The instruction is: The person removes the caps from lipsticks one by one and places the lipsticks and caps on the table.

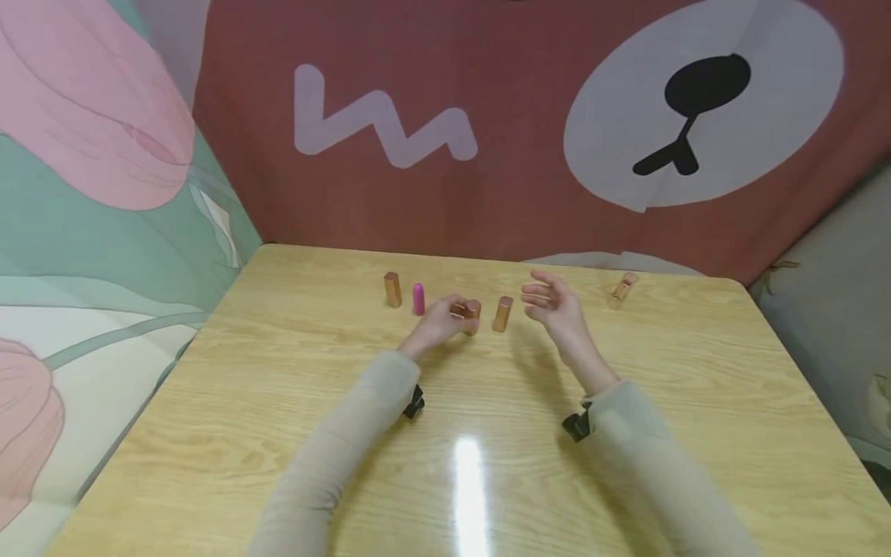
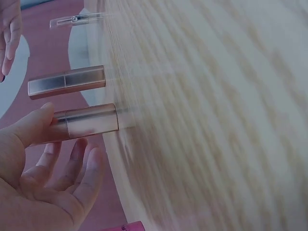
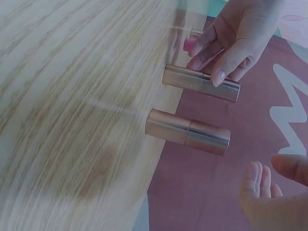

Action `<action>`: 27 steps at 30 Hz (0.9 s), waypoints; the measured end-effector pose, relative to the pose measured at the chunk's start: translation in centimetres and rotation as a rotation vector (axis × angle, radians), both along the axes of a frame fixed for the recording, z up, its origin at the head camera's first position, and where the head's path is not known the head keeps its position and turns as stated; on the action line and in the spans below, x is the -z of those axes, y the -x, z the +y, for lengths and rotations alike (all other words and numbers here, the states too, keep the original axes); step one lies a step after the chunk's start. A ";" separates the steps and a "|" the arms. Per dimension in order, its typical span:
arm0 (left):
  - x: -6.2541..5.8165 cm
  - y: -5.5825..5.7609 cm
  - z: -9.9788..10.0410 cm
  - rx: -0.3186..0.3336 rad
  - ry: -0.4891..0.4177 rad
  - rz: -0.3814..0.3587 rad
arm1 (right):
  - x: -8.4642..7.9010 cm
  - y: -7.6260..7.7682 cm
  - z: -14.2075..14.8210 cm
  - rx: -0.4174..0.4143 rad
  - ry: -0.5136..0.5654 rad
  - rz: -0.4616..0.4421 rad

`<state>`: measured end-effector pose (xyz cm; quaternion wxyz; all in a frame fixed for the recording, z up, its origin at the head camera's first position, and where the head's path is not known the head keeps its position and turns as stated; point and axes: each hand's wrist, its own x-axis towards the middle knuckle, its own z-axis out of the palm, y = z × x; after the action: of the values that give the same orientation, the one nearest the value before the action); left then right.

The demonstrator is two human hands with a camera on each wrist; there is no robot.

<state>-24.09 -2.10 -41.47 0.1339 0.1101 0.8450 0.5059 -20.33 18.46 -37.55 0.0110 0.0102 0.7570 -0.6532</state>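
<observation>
My left hand (image 1: pixel 438 323) holds an upright copper-coloured lipstick tube (image 1: pixel 473 312) on the table. Its thumb lies across the tube's upper half in the left wrist view, while the fingers bend behind it. A second copper lipstick tube (image 3: pixel 187 132) stands just to the right, apart from both hands. My right hand (image 1: pixel 559 313) hovers beyond that one with fingers spread, holding nothing. On the left side of my left hand stands a small bright pink tube (image 1: pixel 418 299), and past it another copper tube (image 1: pixel 393 290).
Toward the back right of the wooden table (image 1: pixel 445 402) stands a clear, slim tube (image 1: pixel 623 291). A hanging cloth (image 1: pixel 390 209) with a cartoon print rises behind the table's rear edge. Dark wrist cameras sit under both sleeves.
</observation>
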 end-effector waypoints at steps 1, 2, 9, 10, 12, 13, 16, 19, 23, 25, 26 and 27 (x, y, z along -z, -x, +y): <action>0.0 0.0 -0.1 -0.004 0.000 -0.003 | 0.0 0.0 -0.2 0.000 -0.004 -0.006; 0.1 0.0 -0.2 -0.009 0.001 -0.008 | 0.0 0.0 -0.3 -0.002 -0.011 -0.009; 0.4 0.3 -0.6 -0.027 0.028 -0.005 | -0.2 0.0 -1.0 -0.028 -0.046 0.004; 0.4 0.3 -0.7 -0.029 0.026 -0.006 | -0.2 0.0 -1.1 -0.033 -0.046 0.004; 0.4 0.3 -0.8 -0.032 0.024 -0.001 | -0.2 0.0 -1.3 -0.044 -0.045 0.003; 0.4 0.3 -0.8 -0.031 0.020 -0.002 | -0.3 0.1 -1.4 -0.050 -0.046 0.005; 0.2 0.1 -0.9 -0.035 0.004 -0.014 | -0.3 0.2 -1.7 -0.068 -0.055 0.012; -0.1 -0.1 -1.0 -0.037 -0.020 -0.032 | -0.4 0.2 -2.0 -0.078 -0.066 0.020; -0.2 -0.5 -1.4 -0.035 -0.093 -0.069 | -0.4 0.3 -2.6 -0.084 -0.089 0.019; -0.1 -0.6 -1.6 -0.035 -0.132 -0.091 | -0.4 0.3 -2.9 -0.090 -0.092 0.016; -0.1 -0.7 -1.8 -0.036 -0.151 -0.101 | -0.3 0.3 -3.0 -0.090 -0.098 0.017; -0.1 -0.8 -1.9 -0.035 -0.168 -0.111 | -0.2 0.4 -3.2 -0.092 -0.103 0.017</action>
<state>-23.29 -4.03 -41.37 0.1618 0.0782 0.7927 0.5825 -20.68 15.27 -37.33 0.0344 -0.0296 0.7894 -0.6122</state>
